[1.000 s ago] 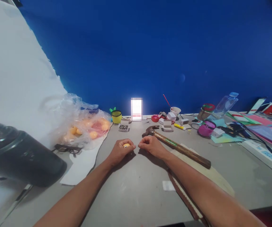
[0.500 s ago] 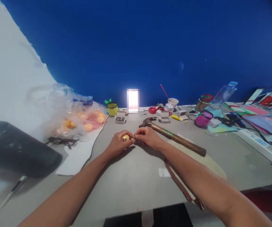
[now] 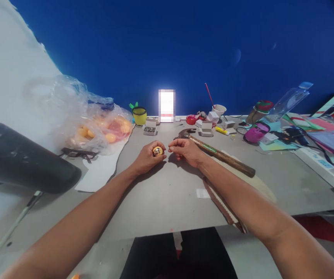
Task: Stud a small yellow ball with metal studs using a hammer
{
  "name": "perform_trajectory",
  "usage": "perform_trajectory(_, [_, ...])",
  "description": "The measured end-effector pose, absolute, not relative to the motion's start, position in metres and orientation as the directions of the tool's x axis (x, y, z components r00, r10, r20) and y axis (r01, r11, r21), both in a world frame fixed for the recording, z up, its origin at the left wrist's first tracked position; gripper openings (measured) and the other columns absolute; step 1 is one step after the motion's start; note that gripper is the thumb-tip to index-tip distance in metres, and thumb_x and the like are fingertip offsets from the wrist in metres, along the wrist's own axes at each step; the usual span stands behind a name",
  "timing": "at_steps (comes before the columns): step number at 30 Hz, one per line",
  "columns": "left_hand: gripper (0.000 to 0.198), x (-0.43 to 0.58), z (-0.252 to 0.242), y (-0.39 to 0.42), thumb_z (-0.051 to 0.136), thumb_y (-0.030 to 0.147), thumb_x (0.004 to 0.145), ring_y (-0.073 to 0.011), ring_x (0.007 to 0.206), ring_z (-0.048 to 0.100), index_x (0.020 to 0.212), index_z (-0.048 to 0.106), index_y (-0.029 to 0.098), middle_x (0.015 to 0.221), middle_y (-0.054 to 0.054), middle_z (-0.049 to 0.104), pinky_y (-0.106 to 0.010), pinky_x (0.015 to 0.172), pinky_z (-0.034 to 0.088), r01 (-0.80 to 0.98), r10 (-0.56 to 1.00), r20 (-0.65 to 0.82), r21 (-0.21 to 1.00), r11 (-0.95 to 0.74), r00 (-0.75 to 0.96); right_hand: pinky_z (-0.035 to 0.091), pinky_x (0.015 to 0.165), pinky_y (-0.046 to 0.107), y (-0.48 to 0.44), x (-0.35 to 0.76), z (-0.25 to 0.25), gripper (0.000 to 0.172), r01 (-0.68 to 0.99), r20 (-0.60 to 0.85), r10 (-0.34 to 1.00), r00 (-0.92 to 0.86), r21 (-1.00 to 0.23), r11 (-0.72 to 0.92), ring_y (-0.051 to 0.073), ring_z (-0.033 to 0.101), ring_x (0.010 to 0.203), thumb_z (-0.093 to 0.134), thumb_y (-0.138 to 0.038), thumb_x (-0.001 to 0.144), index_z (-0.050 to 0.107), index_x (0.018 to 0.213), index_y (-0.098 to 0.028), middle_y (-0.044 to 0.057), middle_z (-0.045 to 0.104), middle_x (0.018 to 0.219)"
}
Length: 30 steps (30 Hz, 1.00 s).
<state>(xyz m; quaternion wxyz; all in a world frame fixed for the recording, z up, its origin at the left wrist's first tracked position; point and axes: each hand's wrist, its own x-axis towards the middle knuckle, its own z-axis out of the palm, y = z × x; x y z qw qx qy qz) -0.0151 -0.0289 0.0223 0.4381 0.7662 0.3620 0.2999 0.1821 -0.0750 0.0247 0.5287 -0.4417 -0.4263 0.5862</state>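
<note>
My left hand [image 3: 146, 159] is closed around a small yellow-orange ball [image 3: 154, 148] with shiny metal pieces on the side that faces up. Just right of it, apart from the ball, is my right hand [image 3: 188, 152]. Its thumb and forefinger are pinched together; whatever they hold, if anything, is too small to make out. Beyond my left hand stands a small open box [image 3: 150, 130] of tiny metal pieces. A claw hammer [image 3: 223, 157] with a wooden handle lies beside my right hand and forearm, partly over a pale flat sheet [image 3: 261, 188].
At left are a clear plastic bag [image 3: 97, 128] of orange balls, folded glasses [image 3: 78, 152] and a large dark cylinder [image 3: 24, 157]. A yellow cup [image 3: 139, 117], a glowing screen [image 3: 167, 104] and an open box [image 3: 207, 130] line the back. Papers and cables clutter the right.
The view has tilted down and the hands have drawn slightly apart. The ball's metal-studded side now shows more fully in my left hand.
</note>
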Motion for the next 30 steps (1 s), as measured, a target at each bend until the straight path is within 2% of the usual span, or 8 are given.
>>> perform_trajectory(6, [0.016,-0.011,0.021,-0.031,0.064,0.032,0.079,-0.0118,0.065,0.049,0.085,0.06,0.019,0.074,0.004,0.058,-0.024,0.061,0.041,0.327,0.798,0.222,0.826,-0.459,0.56,0.039,0.045,0.021,-0.078,0.18,0.024,0.033,-0.23,-0.064,0.993,-0.097,-0.97,-0.085,0.005,0.048,0.048,0.091,-0.036,0.062,0.071,0.078,-0.016,0.001,0.071,0.074])
perform_trajectory(11, [0.018,-0.008,0.022,-0.034,0.063,0.035,0.078,-0.0129,0.066,0.049,0.085,0.055,0.02,0.074,0.004,0.056,-0.025,0.061,0.04,0.337,0.792,0.252,0.803,-0.492,0.556,0.038,0.046,0.021,-0.08,0.177,0.026,0.032,-0.207,-0.053,0.992,-0.114,-0.975,-0.076,0.006,0.049,0.05,0.091,-0.035,0.062,0.073,0.08,-0.015,0.002,0.07,0.073])
perform_trajectory(21, [0.022,-0.007,0.021,-0.037,0.062,0.027,0.073,-0.0129,0.067,0.047,0.091,0.05,0.021,0.078,0.004,0.053,-0.026,0.059,0.038,0.324,0.781,0.203,0.827,-0.46,0.591,0.034,0.045,0.021,-0.08,0.174,0.022,0.035,-0.192,-0.114,0.981,-0.156,-0.971,-0.143,0.007,0.044,0.047,0.091,-0.038,0.062,0.071,0.078,-0.015,-0.002,0.061,0.059])
perform_trajectory(30, [0.026,-0.005,0.023,-0.039,0.062,0.029,0.074,-0.0128,0.066,0.048,0.095,0.049,0.021,0.079,0.004,0.054,-0.026,0.058,0.039,0.309,0.788,0.133,0.871,-0.383,0.602,0.03,0.045,0.022,-0.078,0.175,0.019,0.036,-0.172,-0.126,0.978,-0.167,-0.973,-0.155,0.007,0.042,0.046,0.091,-0.04,0.062,0.069,0.077,-0.016,-0.003,0.057,0.056])
